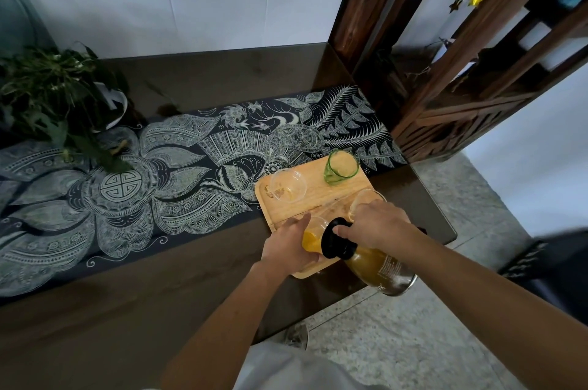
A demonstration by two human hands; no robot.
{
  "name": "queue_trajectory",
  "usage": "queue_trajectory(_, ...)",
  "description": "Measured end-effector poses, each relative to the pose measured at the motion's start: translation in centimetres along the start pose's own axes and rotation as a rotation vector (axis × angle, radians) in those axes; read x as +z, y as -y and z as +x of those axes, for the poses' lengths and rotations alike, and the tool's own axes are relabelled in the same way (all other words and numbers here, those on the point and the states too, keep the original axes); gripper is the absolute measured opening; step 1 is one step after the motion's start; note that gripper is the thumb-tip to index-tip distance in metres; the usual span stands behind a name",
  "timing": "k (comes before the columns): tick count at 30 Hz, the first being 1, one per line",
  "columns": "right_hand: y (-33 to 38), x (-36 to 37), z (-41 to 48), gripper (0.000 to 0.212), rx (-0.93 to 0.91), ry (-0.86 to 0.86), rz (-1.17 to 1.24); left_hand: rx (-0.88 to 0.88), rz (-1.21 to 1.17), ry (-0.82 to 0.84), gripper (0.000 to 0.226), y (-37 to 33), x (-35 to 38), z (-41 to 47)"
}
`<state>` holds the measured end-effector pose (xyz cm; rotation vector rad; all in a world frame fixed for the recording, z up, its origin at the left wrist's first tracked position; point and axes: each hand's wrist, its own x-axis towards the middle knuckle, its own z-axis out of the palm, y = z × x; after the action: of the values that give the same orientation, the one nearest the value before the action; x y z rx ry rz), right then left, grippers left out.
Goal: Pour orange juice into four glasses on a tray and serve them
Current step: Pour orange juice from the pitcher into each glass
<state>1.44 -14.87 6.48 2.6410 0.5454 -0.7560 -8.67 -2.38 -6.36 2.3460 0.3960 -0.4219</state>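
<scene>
Now right hand [375,224] tips jug [369,257]; left hand [291,244] grips glass [313,235].

View: single head-worn wide-angle camera.
Direction: forward and steeply down onto desk [197,278] and floor [429,342].
Proximity: close; forearms enter from bottom edge.

Tray [315,190] on table [197,265] right end; four glasses on tray; plant [60,96] far left

A leafy potted plant [54,96] sits on the patterned dark runner [165,186] — wooden shelving [496,71] stands beyond.
</scene>
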Motion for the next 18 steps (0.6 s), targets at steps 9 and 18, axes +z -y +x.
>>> queue_trajectory(9, 0.41, -0.19, 0.0, 0.064, 0.01, -0.011, -0.018, -0.001, 0.003, 0.002, 0.105, 0.08, -0.08, 0.13)
queue_trajectory(18, 0.74, -0.33, -0.33, 0.063, 0.019, -0.008, -0.024, -0.006, -0.007, 0.003, 0.106, 0.18, -0.03, 0.06)
